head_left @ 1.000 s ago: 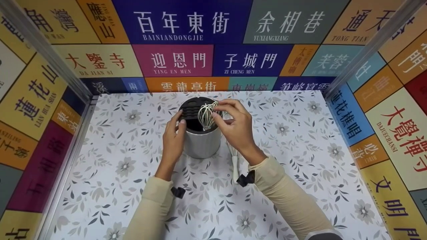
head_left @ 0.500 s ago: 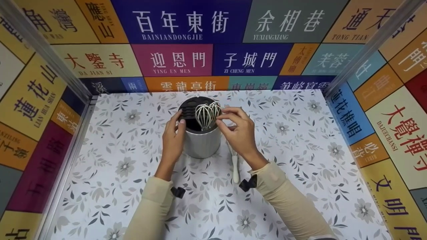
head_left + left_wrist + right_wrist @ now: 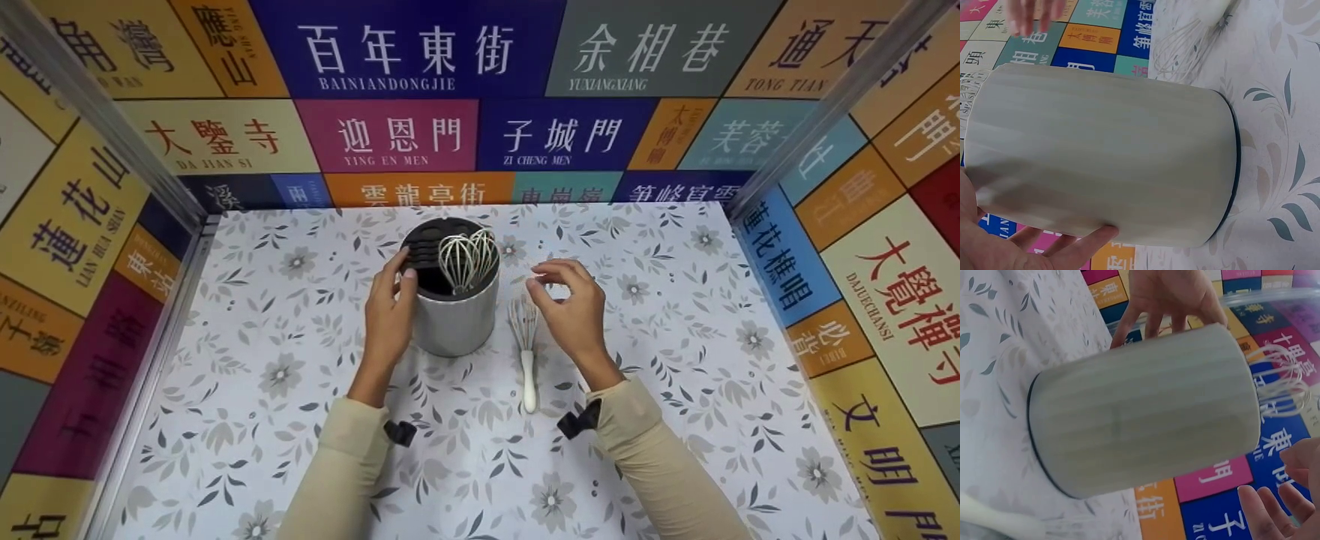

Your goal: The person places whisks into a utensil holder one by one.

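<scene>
A silver-grey cylindrical utensil holder (image 3: 454, 326) with a black slotted top stands upright on the table. My left hand (image 3: 390, 311) holds its left side, thumb and fingertips at the rim; in the left wrist view the hand's fingers (image 3: 1081, 247) lie along the wall. Two wire whisks (image 3: 469, 260) stand in the holder, their wire heads above the rim and handles hidden inside. My right hand (image 3: 571, 311) is off to the right, empty, with bent, parted fingers. Between it and the holder a third whisk (image 3: 529, 382) with a white handle lies flat, handle toward me.
A white table (image 3: 420, 465) with a grey leaf-and-flower pattern lies beneath everything. Colourful panels (image 3: 405, 135) with lettering rise along the back and both sides, with clear corner strips (image 3: 817, 112) between them.
My right hand has let go of a whisk at the holder's top and drawn back to the right and toward me. My left hand has stayed on the holder.
</scene>
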`<state>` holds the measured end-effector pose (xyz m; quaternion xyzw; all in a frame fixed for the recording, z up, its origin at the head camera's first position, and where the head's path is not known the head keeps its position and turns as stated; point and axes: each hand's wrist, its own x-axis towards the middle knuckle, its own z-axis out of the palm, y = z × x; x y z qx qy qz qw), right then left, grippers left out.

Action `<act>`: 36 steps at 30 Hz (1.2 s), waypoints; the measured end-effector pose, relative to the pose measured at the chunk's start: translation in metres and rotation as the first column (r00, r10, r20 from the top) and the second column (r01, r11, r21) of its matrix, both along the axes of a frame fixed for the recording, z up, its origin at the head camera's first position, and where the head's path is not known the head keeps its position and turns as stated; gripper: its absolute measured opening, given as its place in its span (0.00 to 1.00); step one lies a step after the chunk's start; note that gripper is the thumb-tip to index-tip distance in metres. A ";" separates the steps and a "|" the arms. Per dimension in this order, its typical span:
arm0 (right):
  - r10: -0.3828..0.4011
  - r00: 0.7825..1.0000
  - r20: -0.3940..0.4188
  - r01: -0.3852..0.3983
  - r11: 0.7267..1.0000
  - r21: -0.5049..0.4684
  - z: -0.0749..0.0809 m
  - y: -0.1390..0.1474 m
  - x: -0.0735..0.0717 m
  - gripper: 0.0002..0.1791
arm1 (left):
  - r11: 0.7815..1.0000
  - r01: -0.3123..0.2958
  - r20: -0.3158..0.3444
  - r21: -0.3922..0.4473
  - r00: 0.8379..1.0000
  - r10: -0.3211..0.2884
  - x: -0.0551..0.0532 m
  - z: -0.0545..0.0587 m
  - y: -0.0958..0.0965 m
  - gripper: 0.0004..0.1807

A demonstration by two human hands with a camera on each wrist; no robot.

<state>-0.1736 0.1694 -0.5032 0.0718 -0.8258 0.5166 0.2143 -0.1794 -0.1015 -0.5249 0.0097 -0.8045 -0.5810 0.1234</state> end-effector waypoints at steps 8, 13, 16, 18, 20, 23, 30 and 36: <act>-0.023 0.991 0.133 0.029 0.999 -0.043 -0.026 0.017 0.003 0.12 | 1.000 -0.002 0.001 -0.009 1.000 0.002 0.000 0.000 0.000 0.24; -0.007 0.965 0.263 0.032 0.996 -0.089 -0.045 0.021 0.003 0.16 | 1.000 -0.002 -0.006 -0.007 1.000 0.002 0.000 0.000 0.000 0.24; 0.005 0.938 0.346 0.031 0.994 -0.101 -0.056 0.023 0.004 0.19 | 1.000 -0.007 -0.004 -0.005 1.000 0.007 -0.001 -0.001 0.000 0.24; 0.000 0.922 0.388 0.036 0.996 -0.087 -0.062 0.024 0.005 0.21 | 1.000 -0.010 -0.002 -0.005 1.000 0.010 -0.001 -0.001 0.000 0.24; -0.004 0.906 0.422 0.038 0.997 -0.073 -0.068 0.026 0.006 0.22 | 1.000 -0.012 0.000 -0.005 1.000 0.012 -0.001 -0.001 0.000 0.24; 0.002 0.885 0.465 0.039 0.996 -0.078 -0.075 0.026 0.009 0.25 | 1.000 -0.012 -0.002 -0.002 1.000 0.012 -0.001 -0.001 0.000 0.24; 0.013 0.826 0.564 0.057 0.993 -0.106 -0.087 0.026 0.014 0.34 | 1.000 -0.012 -0.008 0.001 1.000 0.012 -0.001 -0.002 0.000 0.24; -0.008 0.797 0.604 0.073 0.994 -0.084 -0.093 0.024 0.017 0.35 | 1.000 -0.020 0.014 -0.004 1.000 0.020 -0.001 -0.002 0.000 0.24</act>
